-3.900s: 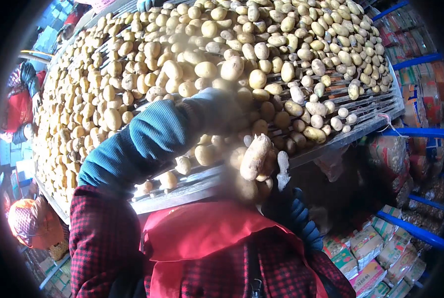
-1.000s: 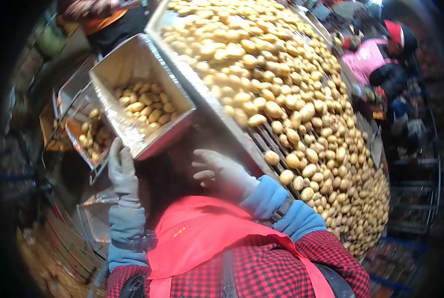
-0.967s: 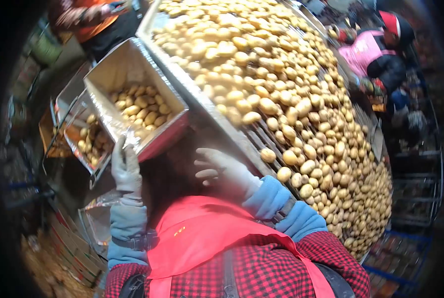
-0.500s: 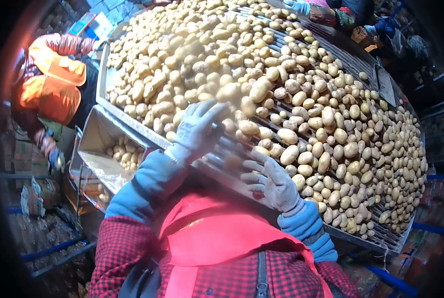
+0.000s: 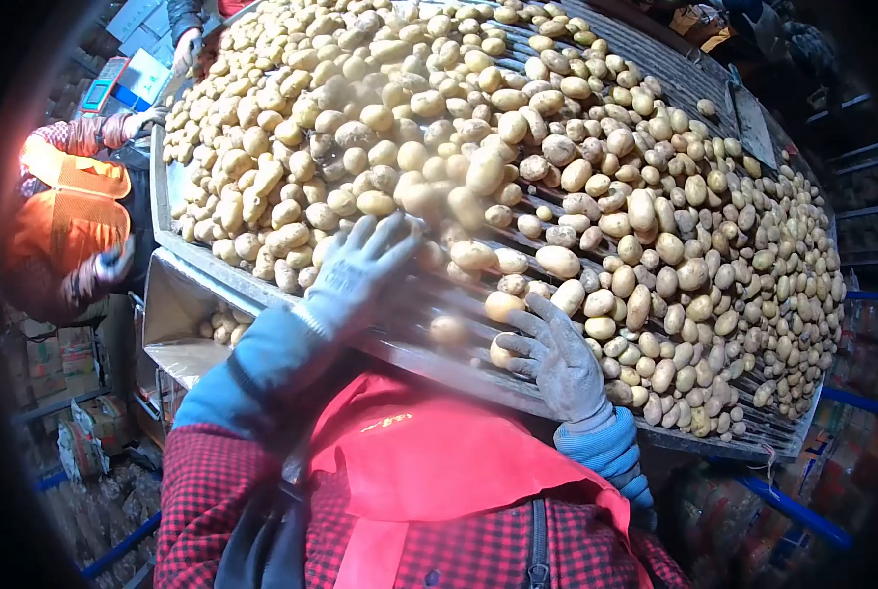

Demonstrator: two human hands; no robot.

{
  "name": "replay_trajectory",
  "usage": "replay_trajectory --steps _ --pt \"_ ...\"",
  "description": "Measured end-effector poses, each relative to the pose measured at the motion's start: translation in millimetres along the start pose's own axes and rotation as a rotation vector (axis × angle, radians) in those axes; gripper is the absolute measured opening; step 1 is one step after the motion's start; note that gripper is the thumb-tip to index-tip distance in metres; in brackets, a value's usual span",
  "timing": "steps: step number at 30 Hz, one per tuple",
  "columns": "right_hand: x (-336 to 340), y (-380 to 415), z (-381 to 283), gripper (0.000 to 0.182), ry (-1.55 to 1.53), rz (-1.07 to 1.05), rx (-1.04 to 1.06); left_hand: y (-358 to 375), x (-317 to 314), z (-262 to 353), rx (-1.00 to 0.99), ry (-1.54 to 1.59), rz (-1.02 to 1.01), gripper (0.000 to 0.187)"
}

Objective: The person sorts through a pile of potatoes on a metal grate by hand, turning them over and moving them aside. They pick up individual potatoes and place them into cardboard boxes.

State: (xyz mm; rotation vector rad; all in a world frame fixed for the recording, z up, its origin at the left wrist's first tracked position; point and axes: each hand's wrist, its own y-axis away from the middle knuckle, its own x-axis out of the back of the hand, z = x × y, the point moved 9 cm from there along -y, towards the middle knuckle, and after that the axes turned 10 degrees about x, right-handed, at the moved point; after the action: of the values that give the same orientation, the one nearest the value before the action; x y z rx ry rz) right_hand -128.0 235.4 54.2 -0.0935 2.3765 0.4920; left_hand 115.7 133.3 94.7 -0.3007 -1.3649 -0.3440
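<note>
Many potatoes (image 5: 640,211) cover a slatted sorting table (image 5: 758,388) in front of me. My left hand (image 5: 356,270), in a pale work glove, lies over the near edge of the pile. Its fingers are stretched out against the potatoes and grip none that I can see. My right hand (image 5: 562,363), in a grey glove, is by the table's near rim. The fingers are apart and reach left beside a potato (image 5: 504,307) and another partly behind the fingertips. One loose potato (image 5: 448,330) sits on the slats between my hands. A smear in the picture blurs the middle of the pile.
A carton (image 5: 169,319) with potatoes inside stands below the table's left edge. A person in an orange vest (image 5: 76,201) is at the left, and a gloved hand (image 5: 186,49) shows at the far left corner. Blue rails (image 5: 802,515) run at the lower right.
The view has shifted, so the table sits further left. My right hand has come up to the potatoes at the rim. A loose potato now shows on the slats between my hands.
</note>
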Motion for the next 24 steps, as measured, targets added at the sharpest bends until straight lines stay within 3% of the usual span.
replay_trajectory --steps 4,5,7,9,11,14,17,21,22,23,24 --pt "-13.2 -8.4 2.9 0.069 0.126 -0.012 0.008 26.6 25.8 -17.6 -0.085 0.236 -0.069 0.044" --pt "-17.6 -9.7 1.9 0.069 0.156 -0.019 0.018 16.8 29.8 -29.0 -0.011 0.271 -0.036 0.036" --pt "-22.7 -13.9 4.8 0.066 0.088 -0.001 0.007 -9.0 46.8 -48.6 0.022 0.326 0.151 0.037" --pt "-27.2 -16.1 5.4 0.064 0.053 0.004 0.011 -40.9 49.3 -52.7 0.039 0.136 0.244 0.047" --pt "-30.6 -17.8 6.2 0.065 0.052 -0.009 0.013 -78.9 24.3 -59.6 -0.025 0.076 0.104 0.047" --pt "-27.0 -22.3 6.9 0.065 0.06 0.058 -0.026 -112.4 2.1 -71.6 0.126 -0.01 -0.104 0.045" --pt "-28.3 -23.1 8.9 0.066 0.026 0.059 -0.042 -108.5 -1.0 -76.3 0.115 -0.016 -0.101 0.045" --pt "-26.9 -31.0 4.7 0.068 0.054 0.031 -0.025 -82.3 10.7 -93.1 0.233 0.283 -0.044 0.038" --pt "-27.2 -33.7 3.2 0.066 0.035 0.035 -0.028 -73.6 6.6 -106.9 0.334 0.521 0.032 0.038" --pt "-28.0 -35.8 1.7 0.065 0.016 0.039 -0.031 -64.6 3.9 -109.9 0.526 0.739 -0.127 0.04" --pt "-29.2 -36.7 2.4 0.064 -0.005 0.045 -0.043 -56.5 3.4 -108.5 0.517 0.892 -0.098 0.041"
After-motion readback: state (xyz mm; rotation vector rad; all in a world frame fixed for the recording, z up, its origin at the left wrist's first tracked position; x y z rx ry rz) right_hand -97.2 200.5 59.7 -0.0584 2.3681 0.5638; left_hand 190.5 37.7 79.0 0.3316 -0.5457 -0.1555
